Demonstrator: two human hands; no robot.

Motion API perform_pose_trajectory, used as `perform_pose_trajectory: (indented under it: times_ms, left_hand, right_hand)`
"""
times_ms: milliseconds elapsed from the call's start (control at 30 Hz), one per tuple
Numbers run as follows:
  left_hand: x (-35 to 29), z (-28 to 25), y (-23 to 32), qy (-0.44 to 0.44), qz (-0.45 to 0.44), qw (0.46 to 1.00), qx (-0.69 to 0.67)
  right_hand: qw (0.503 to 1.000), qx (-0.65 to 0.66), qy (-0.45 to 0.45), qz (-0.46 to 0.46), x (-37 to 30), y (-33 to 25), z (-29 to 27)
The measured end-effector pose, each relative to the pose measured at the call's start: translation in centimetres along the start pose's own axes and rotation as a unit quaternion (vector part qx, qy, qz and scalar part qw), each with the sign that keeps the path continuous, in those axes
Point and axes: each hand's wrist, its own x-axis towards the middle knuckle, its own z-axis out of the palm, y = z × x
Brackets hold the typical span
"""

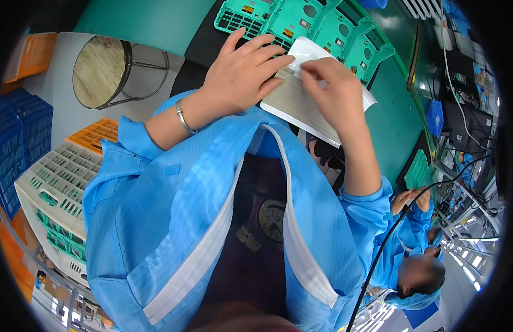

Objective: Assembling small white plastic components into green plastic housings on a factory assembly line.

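Observation:
My left hand (pixel 238 73) lies palm down with its fingers spread, reaching over the near edge of a green plastic housing (pixel 300 25) with grilles, round openings and small fittings. A white backing sheet (pixel 306 50) with a block of beige, narrow-lined material (pixel 298 99) lies in front of the housing, its right corner lifted. Over that sheet my right hand (pixel 336 88) is closed in a pinch, thumb against curled fingers. A small white patch shows between them, but I cannot make out what they hold.
The green work surface (pixel 397 124) runs to the right. A round stool (pixel 101 72) stands at left, above stacked crates (pixel 63 182) and blue crates (pixel 24 133). A black cable (pixel 400 221) crosses at right, near a co-worker's hands (pixel 414 199) and a blue bin (pixel 434 118).

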Motion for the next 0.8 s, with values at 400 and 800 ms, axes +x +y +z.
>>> perform_pose_trajectory:
  times_ms: [400,800]
  left_hand:
    - [0.4,-0.1,0.2,-0.004,0.005,1.000,-0.003]
    - [0.4,-0.7,0.2,0.000,-0.005,0.999,-0.039]
  right_hand:
    - [0.988,-0.117,0.050,-0.091,-0.5,-0.8,1.7]
    - [0.992,0.059,-0.098,0.060,10.9,-1.5,-0.7]
